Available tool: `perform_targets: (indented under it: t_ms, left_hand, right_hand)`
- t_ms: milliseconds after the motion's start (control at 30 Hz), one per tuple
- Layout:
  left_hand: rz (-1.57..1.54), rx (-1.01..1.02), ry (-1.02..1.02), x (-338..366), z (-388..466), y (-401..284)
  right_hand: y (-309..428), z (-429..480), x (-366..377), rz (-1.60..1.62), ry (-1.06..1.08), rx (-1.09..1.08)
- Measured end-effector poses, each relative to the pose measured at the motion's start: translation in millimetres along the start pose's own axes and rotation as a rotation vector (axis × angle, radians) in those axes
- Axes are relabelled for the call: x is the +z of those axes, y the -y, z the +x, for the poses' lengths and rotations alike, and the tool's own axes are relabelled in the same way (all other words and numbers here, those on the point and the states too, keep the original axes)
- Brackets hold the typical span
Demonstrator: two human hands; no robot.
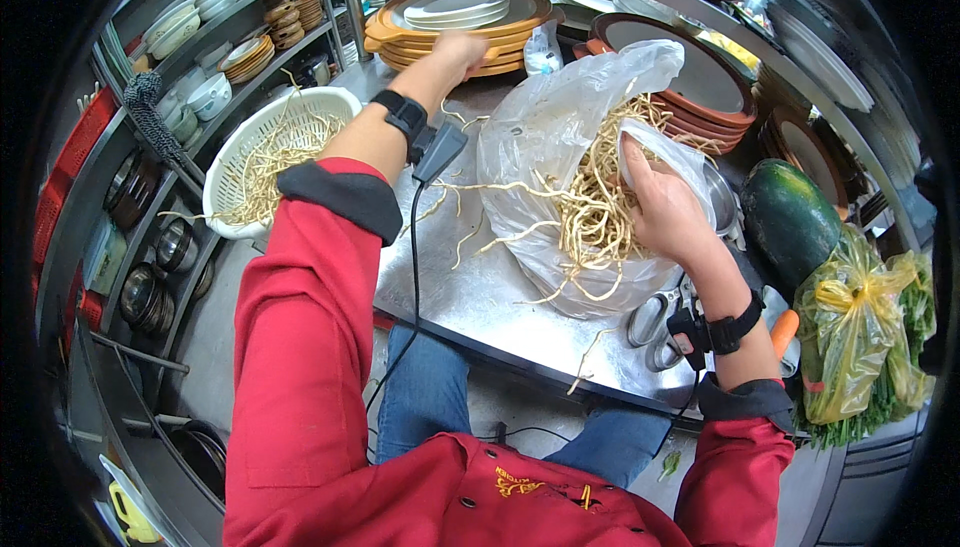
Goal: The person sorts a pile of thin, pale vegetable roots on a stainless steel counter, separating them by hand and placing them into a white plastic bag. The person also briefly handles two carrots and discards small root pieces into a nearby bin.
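Observation:
A clear plastic bag (525, 142) of long, thin, pale roots (600, 209) lies open on the metal table (457, 288). My right hand (664, 209) grips the bag's folded rim, with its fingers against the roots. My left hand (459, 52) is stretched forward, just in front of a stack of orange-rimmed platters (390, 41). Its fingers are curled and partly blurred; whether they hold anything is unclear. Left of my left forearm, a white plastic colander (225, 172) contains more of the roots. Scissors (652, 326) lie beside my right wrist.
Loose roots (589, 359) are scattered over the tabletop. To the right are a dark green melon (791, 217), a carrot (784, 333) and bagged greens (855, 344). Brown-rimmed platters (675, 59) stand behind the bag. Shelves with bowls (210, 97) line the left side.

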State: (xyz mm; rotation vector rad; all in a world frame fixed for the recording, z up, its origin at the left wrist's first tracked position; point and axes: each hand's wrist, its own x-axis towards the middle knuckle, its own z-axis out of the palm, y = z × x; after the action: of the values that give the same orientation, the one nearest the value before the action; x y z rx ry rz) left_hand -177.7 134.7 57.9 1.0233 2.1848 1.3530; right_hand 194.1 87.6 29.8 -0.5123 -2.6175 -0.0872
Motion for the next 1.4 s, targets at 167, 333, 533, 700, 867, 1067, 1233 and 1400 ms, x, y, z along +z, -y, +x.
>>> perform_targets:
  t_ms: [167,333,533,700,867,1067,1233,1400]
  left_hand:
    - [0.774,0.077,0.171,18.3,21.0,77.4]
    - [0.956,0.121,0.211,50.0,5.5,94.2]
    - [0.571,0.466,0.318,58.3,3.6,97.6]
    - [0.798,0.712,0.392,43.5,-14.7,87.7]
    - [0.710,0.106,0.647,9.1,-8.4,61.4]
    - [1.026,0.011,0.241,2.1,43.1,88.2]
    - [1.045,0.106,0.304,9.8,62.3,114.6]
    - [0.998,0.186,0.419,24.0,58.0,102.2]
  right_hand:
    - [-1.3,-3.3,6.2,0.052,-0.012,-0.024]
    - [-2.9,-7.2,10.0,0.063,0.019,-0.017]
    - [-0.6,-4.5,12.7,0.059,0.052,0.037]
    - [1.0,-6.4,11.1,0.039,0.030,0.032]
    - [-0.9,-6.9,10.8,0.045,0.064,0.056]
    - [-12.8,-6.1,7.3,0.106,0.037,0.062]
    - [-18.0,-4.6,8.7,0.112,0.065,0.102]
    - [-17.5,-1.1,12.0,0.068,0.075,0.117]
